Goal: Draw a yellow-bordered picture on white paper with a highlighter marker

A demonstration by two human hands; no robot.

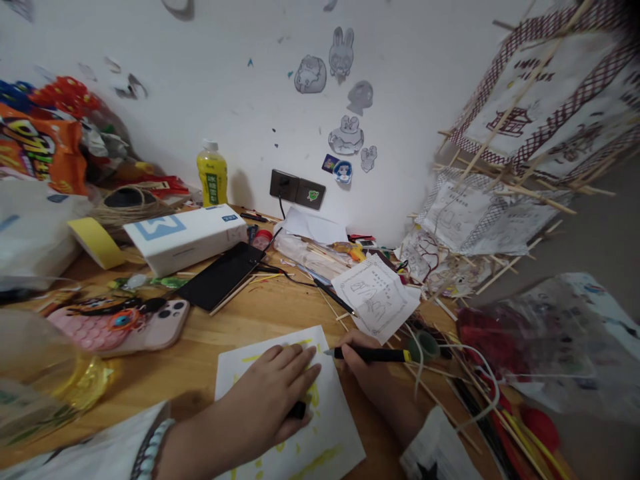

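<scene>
A black marker with a yellow end [377, 355] is held in my right hand [367, 370], its grey tip pointing left at the right edge of a white sheet of paper [340, 427]. Yellow strokes and dots are scattered over that sheet. Across its upper part lies my left hand [265, 393], fingers stretched to the right. Between its thumb and palm sits a small black marker cap [299, 410], partly hidden. A drawn card with a patterned border [377, 297] lies just beyond my right hand.
Phones [220, 277], a white box [185, 237] and yellow tape [97, 243] crowd the left. A yellow drink bottle [212, 173] stands by the wall. Thin sticks, a white cord [493, 373] and a stick-framed paper lantern [520, 127] are on the right. A clear cup [45, 373] is nearby.
</scene>
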